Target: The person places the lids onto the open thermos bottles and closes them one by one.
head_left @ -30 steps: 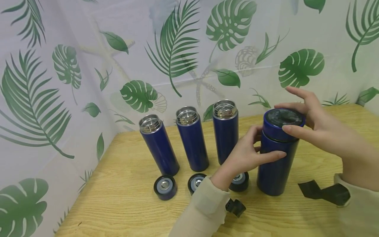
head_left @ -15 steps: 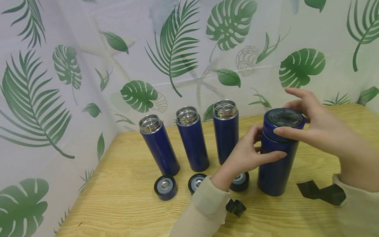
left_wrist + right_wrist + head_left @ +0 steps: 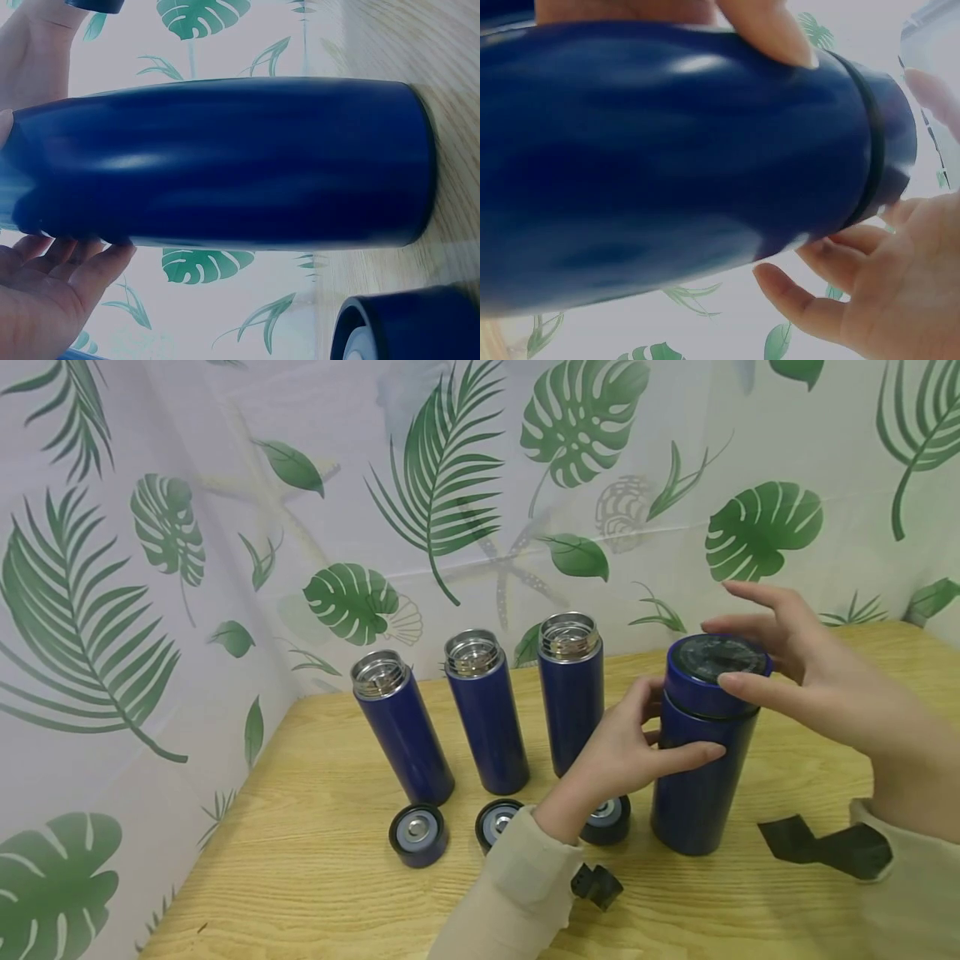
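A blue thermos bottle (image 3: 703, 793) stands on the table at the right in the head view, with its blue lid (image 3: 697, 697), dark and glossy on top, seated on the mouth. My left hand (image 3: 618, 743) grips the upper body, thumb across the front and fingers behind. Around the lid is my right hand (image 3: 817, 681): its thumb lies at the front edge and its fingers reach behind. In the right wrist view, the right fingers (image 3: 847, 251) are close against the lid end of the bottle (image 3: 675, 165). The left wrist view shows the bottle's base (image 3: 409, 165) on the wood.
Three lidless blue thermos bottles (image 3: 491, 727) stand in a row to the left, steel mouths up. In front lie upturned lids (image 3: 418, 835), one partly behind my left sleeve (image 3: 517, 893). Black straps (image 3: 825, 847) hang by both cuffs. A leaf-print cloth (image 3: 480, 485) backs the wooden table (image 3: 300, 893).
My right thumb slid left along the lid's front and has since come back right, the fingers behind shifting too. The left hand and the bottle have stayed in place.
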Motion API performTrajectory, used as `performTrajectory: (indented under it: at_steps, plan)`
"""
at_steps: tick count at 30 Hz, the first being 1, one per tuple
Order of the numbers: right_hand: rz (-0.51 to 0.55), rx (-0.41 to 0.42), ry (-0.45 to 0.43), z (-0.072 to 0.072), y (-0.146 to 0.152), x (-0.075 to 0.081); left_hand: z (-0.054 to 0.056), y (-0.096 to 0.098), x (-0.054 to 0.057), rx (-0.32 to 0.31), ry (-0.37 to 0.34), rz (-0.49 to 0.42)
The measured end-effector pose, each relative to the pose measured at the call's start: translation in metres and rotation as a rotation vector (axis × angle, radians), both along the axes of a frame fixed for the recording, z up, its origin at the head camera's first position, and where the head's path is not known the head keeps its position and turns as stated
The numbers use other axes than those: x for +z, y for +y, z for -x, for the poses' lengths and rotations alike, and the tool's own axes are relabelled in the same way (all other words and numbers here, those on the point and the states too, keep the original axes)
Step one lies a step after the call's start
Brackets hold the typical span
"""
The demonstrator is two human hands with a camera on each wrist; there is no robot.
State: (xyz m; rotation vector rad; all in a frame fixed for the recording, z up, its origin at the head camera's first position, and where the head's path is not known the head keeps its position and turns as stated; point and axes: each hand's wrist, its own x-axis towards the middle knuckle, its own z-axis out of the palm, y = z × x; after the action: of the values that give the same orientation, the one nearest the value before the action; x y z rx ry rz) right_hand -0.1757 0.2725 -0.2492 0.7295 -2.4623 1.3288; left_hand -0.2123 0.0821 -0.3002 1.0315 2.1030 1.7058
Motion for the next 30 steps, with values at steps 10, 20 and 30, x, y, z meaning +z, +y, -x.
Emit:
performTrajectory:
  at_steps: [10,20,30]
  plan:
    - [-0.008,0.038,0.035,0.0,0.0,0.0,0.0,-0.001,0.001,0.002,0.015,0.007]
    - [-0.115,-0.208,-0.086,-0.004,-0.011,0.009,-0.001,-0.001,0.0,0.0,0.009,-0.006]
    - [-0.005,-0.043,-0.048,0.0,-0.002,0.001,-0.001,0.0,0.001,-0.003,-0.004,-0.005]
